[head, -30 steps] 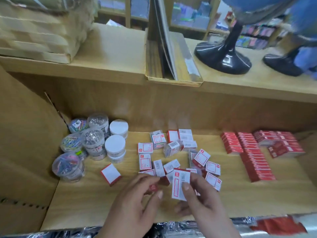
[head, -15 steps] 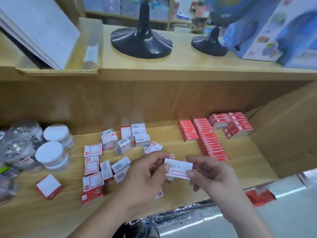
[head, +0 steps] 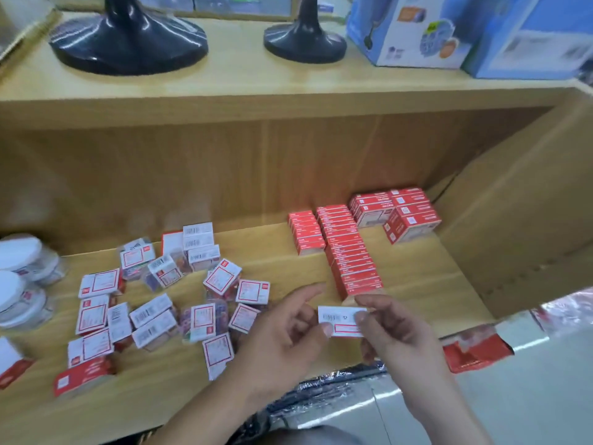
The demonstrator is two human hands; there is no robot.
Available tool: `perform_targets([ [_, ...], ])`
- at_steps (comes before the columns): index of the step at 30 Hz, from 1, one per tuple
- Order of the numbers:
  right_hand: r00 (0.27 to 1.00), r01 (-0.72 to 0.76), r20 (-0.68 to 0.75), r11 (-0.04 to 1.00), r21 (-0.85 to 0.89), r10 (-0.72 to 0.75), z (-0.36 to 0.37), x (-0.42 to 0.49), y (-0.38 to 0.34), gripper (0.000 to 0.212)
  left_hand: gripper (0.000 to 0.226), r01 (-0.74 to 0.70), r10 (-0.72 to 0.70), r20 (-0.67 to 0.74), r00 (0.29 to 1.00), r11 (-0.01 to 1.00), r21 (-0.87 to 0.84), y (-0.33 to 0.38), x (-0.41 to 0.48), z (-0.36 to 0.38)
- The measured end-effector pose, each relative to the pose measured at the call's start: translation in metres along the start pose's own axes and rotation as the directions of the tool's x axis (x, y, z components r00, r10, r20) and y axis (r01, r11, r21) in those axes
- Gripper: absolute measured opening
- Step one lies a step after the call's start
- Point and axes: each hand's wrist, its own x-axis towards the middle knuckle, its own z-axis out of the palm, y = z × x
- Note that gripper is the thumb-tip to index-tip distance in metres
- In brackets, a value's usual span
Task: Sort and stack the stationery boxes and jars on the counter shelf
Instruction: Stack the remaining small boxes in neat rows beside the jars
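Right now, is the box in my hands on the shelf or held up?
Held up: left hand and right hand pinch the white box above the shelf.

Two black bases (head: 128, 43), two blue cartons (head: 410, 30), two white-lidded jars (head: 19, 255), roughly twenty loose boxes (head: 223, 277)

Left hand (head: 282, 335), right hand (head: 398, 335) (both curled) pinch one box (head: 340, 317).

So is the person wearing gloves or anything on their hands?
No gloves. The left hand and the right hand are both bare. I can see no rings, watch or bracelet. The forearms are bare too, with no sleeves showing in the picture.
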Motion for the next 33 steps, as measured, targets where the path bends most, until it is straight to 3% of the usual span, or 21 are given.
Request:
perform_targets([
  [3,0.997,-0.039,-0.062,0.998,0.045,0.042,-0.006,-0.001,0.008,0.008,0.039,-0.109,0.101,0.044,0.994,0.959,0.262,-0.009,-0.004,0.005],
  [6,0.999,-0.046,-0.026,0.998,0.049,0.048,-0.010,-0.001,0.012,0.022,0.022,-0.186,0.204,0.024,0.979,0.834,0.520,-0.015,0.001,0.008],
  [8,0.999,-0.039,0.012,0.999,0.021,0.039,-0.013,0.000,0.016,0.021,0.022,-0.130,0.149,0.008,0.989,0.833,0.537,-0.016,0.008,0.013],
  [13,0.994,0.084,-0.035,0.928,-0.363,-0.103,-0.028,0.021,0.041,0.016,0.023,-0.103,0.120,0.012,0.993,0.794,0.599,-0.015,0.034,0.032],
  [16,0.981,0.116,-0.090,0.897,-0.426,-0.169,-0.034,0.032,0.049,0.018,0.012,-0.048,0.064,-0.012,0.998,0.847,0.530,-0.017,0.044,0.045],
  [18,0.974,0.138,-0.095,0.872,-0.470,-0.206,-0.036,0.039,0.054,0.021,0.020,-0.049,0.067,-0.024,0.997,0.894,0.446,-0.026,0.046,0.049],
  [23,0.957,0.170,-0.125,0.852,-0.495,-0.263,-0.034,0.047,0.061,0.018,0.020,-0.068,0.095,-0.045,0.994,0.908,0.414,-0.041,0.048,0.048],
  [27,0.950,0.182,-0.121,0.828,-0.530,-0.286,-0.036,0.050,0.064,0.019,0.026,-0.160,0.199,-0.021,0.980,0.842,0.515,-0.043,0.050,0.051],
  [33,0.957,0.192,-0.066,0.783,-0.592,-0.284,-0.041,0.057,0.070,0.017,0.033,-0.194,0.247,0.007,0.969,0.745,0.638,-0.044,0.058,0.053],
])
